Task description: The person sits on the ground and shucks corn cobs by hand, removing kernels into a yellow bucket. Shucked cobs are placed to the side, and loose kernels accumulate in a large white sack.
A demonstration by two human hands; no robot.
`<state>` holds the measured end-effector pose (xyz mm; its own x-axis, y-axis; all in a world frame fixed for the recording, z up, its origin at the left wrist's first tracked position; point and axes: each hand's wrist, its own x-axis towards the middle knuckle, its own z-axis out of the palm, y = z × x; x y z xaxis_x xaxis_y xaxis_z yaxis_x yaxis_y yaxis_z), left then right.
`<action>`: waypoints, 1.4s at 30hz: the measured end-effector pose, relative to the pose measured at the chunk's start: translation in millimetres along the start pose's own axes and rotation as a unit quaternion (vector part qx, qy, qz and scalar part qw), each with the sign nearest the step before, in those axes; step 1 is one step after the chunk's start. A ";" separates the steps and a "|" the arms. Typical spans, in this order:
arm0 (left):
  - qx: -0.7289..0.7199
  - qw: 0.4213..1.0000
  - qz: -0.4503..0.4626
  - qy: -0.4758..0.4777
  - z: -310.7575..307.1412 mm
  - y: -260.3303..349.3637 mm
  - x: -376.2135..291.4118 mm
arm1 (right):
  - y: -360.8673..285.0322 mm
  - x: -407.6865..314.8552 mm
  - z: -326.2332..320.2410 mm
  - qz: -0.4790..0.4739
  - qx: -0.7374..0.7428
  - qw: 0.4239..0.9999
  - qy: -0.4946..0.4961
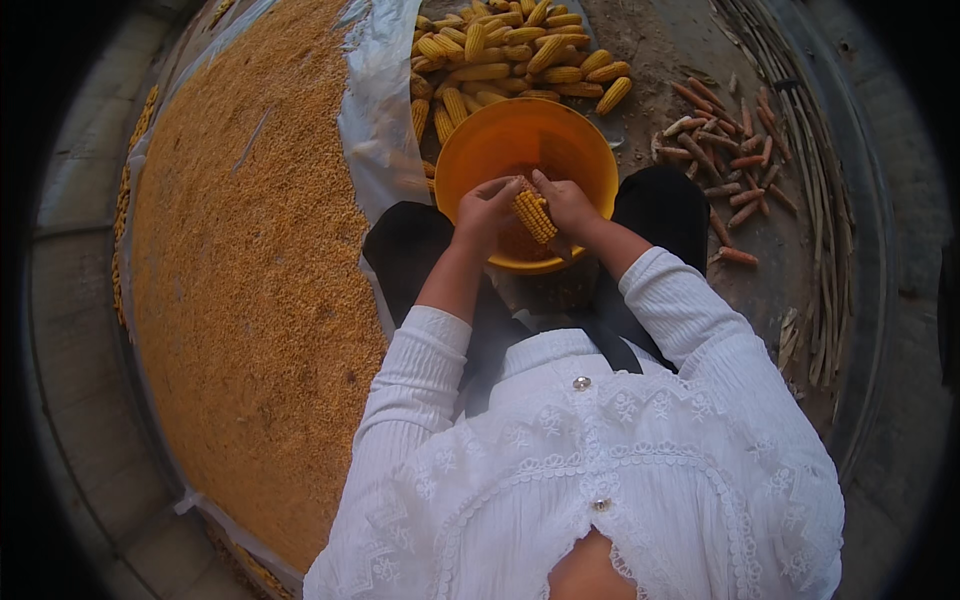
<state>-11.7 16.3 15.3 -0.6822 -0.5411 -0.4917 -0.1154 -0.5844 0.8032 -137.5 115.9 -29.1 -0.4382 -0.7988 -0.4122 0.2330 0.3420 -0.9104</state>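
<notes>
An ear of dried yellow corn [535, 217] is held between my two hands, over a yellow plastic basin [465, 142]. My left hand [486, 206] has its thumb and fingers at the ear's upper end, where some kernels are gone. My right hand [566, 201] grips the ear from the other side, its thumb pointing up along the cob. The hands hide part of the basin's inside; its bottom looks reddish and its contents are hard to make out. The basin stands between my knees.
Whole corn ears [517, 52] are heaped beyond the basin. Bare reddish cobs [724, 142] lie scattered at the right, beside a bundle of dry stalks [817, 187]. Loose corn kernels [255, 300] cover a wide area on the left, edged by a plastic sheet [382, 105].
</notes>
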 end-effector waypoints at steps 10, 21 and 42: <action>-0.016 0.999 -0.014 0.036 -8.2 -3.1 7.6 | -12.5 -5.8 4.7 0.023 0.094 0.989 -0.110; 0.036 0.998 -0.031 0.044 -2.3 -6.9 4.0 | -5.3 -5.2 7.7 -0.004 -0.028 0.996 -0.085; 0.018 0.999 -0.015 0.048 -1.4 -5.3 4.3 | 2.7 4.0 10.2 0.001 0.093 0.995 -0.041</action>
<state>-13.0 16.3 8.4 -0.6064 -0.5800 -0.5440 -0.1613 -0.5803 0.7983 -129.8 108.6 -32.8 -0.3664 -0.8388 -0.4028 0.3947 0.2520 -0.8836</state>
